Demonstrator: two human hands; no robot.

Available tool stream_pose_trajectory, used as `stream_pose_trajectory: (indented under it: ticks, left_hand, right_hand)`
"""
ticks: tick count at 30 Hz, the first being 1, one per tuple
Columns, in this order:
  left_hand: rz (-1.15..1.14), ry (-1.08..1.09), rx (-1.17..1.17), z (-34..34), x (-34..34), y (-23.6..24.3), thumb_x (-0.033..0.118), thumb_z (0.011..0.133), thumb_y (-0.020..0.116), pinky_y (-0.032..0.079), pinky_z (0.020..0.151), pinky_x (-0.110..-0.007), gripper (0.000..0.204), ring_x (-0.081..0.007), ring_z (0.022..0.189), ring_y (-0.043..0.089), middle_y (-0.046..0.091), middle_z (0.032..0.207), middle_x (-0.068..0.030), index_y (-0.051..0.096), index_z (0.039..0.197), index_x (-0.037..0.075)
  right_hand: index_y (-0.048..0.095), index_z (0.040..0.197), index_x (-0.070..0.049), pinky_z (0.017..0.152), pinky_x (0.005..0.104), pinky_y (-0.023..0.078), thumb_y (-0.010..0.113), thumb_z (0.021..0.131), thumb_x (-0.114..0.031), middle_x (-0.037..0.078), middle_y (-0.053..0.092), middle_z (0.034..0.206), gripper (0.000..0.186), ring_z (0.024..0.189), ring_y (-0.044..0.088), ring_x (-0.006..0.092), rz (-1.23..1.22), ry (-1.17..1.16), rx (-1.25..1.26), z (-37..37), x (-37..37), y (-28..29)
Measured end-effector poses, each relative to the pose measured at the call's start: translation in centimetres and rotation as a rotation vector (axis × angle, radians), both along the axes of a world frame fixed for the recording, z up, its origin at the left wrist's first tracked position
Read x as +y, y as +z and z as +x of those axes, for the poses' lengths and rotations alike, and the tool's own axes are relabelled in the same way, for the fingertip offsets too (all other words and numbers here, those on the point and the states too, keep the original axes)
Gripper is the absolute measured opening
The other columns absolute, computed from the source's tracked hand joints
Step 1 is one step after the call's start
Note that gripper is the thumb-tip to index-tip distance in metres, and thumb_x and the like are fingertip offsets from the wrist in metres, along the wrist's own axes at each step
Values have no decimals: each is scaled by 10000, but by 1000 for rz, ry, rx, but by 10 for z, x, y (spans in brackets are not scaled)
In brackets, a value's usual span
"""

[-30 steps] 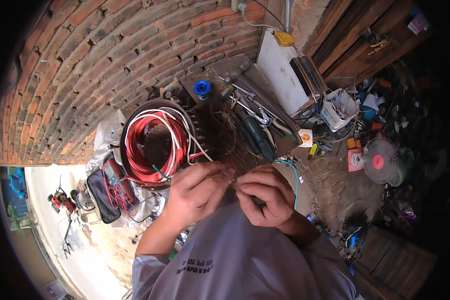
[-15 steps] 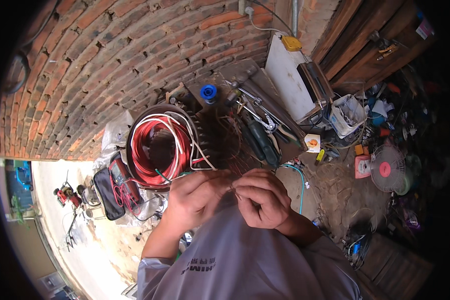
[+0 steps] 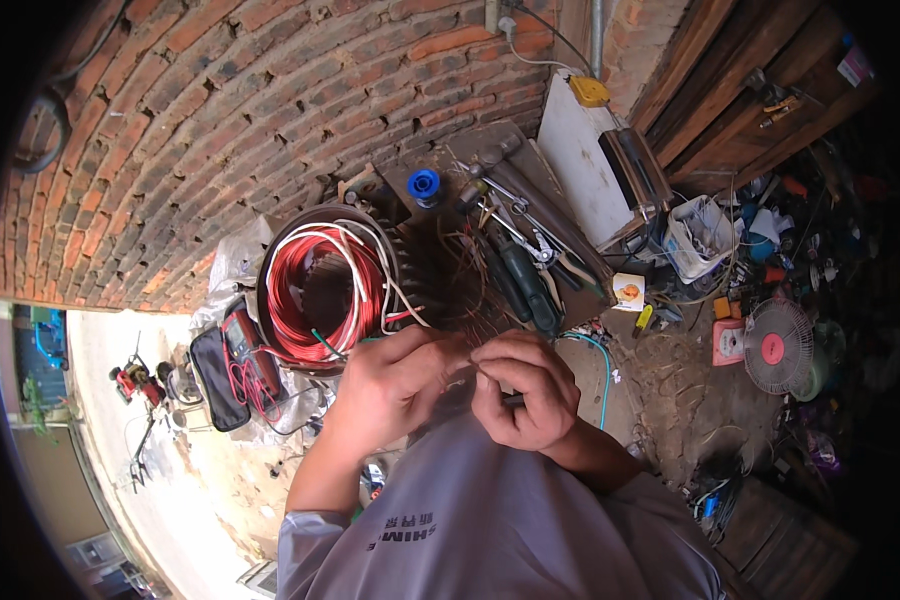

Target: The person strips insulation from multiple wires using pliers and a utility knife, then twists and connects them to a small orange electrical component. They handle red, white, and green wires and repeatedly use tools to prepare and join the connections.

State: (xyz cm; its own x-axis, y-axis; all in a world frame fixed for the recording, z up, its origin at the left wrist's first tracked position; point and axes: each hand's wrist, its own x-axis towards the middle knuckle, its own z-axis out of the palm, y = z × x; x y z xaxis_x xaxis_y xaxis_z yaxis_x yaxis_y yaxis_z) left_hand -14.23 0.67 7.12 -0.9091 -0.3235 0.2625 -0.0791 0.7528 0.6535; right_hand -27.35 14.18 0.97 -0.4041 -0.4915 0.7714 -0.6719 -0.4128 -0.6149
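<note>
In front of my chest, my left hand (image 3: 395, 385) and my right hand (image 3: 526, 392) are both closed, their fingertips pinched close together. Between them is a thin, dark strand that looks like wire; the fingers hide most of it. Just beyond my left hand stands a round, dark, finned motor housing (image 3: 402, 262), tipped open toward me. Inside its rim lies a thick ring of red wire (image 3: 295, 325), with white wire (image 3: 345, 235) looped over it. A green wire (image 3: 325, 343) runs from the ring toward my left hand. Fine copper-coloured strands (image 3: 480, 322) show beyond my fingertips.
On the board (image 3: 505, 145) lie a hammer (image 3: 495, 155), pliers (image 3: 540, 250), green-handled tools (image 3: 525, 280) and a blue spool (image 3: 423, 186). A multimeter (image 3: 248, 345) rests left of the housing. A fan (image 3: 778, 345) and clutter stand right, and a brick wall (image 3: 270, 110) rises behind.
My hands stay pinched together, with small shifts of the fingers; the right fingertips now lie slightly higher against the left. The whole view has tilted a little.
</note>
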Motion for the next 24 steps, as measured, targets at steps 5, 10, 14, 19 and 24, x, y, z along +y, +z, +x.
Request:
stream_pose_trajectory:
  ticks: [5,10,14,19,24]
  left_hand:
    - [73,29,49,-5,1,2,-10,842,763,558,618,-389,156,-289,730,690,684,868,-105,751,985,49]
    - [54,63,66,-11,4,3,3,845,773,555,609,-393,142,-294,713,685,677,837,-104,757,977,53]
    - [52,73,42,-17,5,7,29,860,770,553,596,-404,115,-308,691,678,656,810,-103,755,968,65]
    - [64,100,46,-23,6,6,54,875,764,549,581,-420,82,-324,678,677,637,796,-99,743,952,74]
    - [43,148,64,-25,8,6,61,877,760,552,576,-425,74,-327,665,679,640,805,-101,732,945,69]
  right_hand:
    - [627,1062,41,769,409,582,716,834,59,171,683,1053,245,847,687,312,2,22,12,-7,-2,3]
    - [621,1030,55,729,389,591,677,854,74,191,703,950,186,808,702,304,35,-78,-12,-4,-2,9]
    - [608,1030,46,717,370,584,667,849,76,184,703,949,192,802,700,295,47,-117,3,-8,-4,10]
    - [595,1050,36,688,366,568,669,855,60,174,686,951,209,792,685,295,83,-154,-74,-5,-9,7]
    - [610,1046,37,678,355,569,674,860,54,166,679,944,197,797,690,291,90,-165,-101,-6,-17,5]
